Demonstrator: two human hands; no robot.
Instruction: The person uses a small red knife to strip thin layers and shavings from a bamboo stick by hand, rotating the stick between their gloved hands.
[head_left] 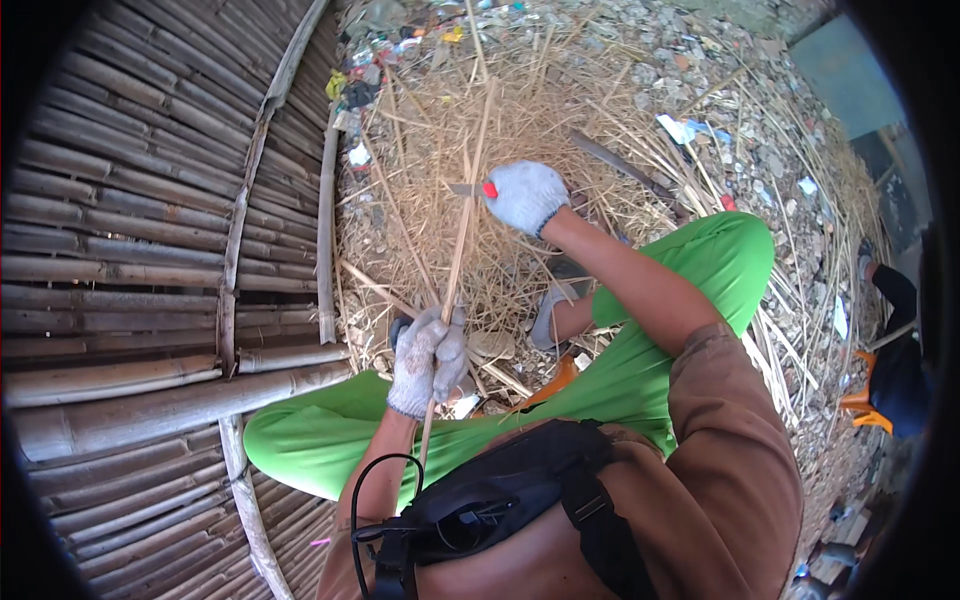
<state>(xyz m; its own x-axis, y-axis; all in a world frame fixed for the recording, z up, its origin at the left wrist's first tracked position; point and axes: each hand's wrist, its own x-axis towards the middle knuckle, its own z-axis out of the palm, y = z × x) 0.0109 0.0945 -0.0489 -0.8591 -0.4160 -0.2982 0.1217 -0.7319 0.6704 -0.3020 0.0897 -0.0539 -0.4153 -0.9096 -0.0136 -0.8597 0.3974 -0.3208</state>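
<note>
My left hand (428, 355), in a whitish glove with dark stains, is closed around a long, thin bamboo strip (465, 232). The strip runs from near my lap up and away over the ground. Farther out, my right hand (527, 194), in a pale knit glove, grips a small knife (463, 189) with a bit of red showing at its handle. Its short blade lies across the strip, at or very near its surface. Beneath both hands spreads a pile of straw-coloured shavings (520, 110). A long dark blade (612, 158) rests on the shavings to the right of my right hand.
A wall of bamboo poles (130, 250) stands close on the left. Loose bamboo strips (665, 150) and litter cover the stony ground at the right. My green-trousered knees (700, 265) flank the work, with an orange seat (555, 382) between. Another person's dark-clad leg (895, 375) shows far right.
</note>
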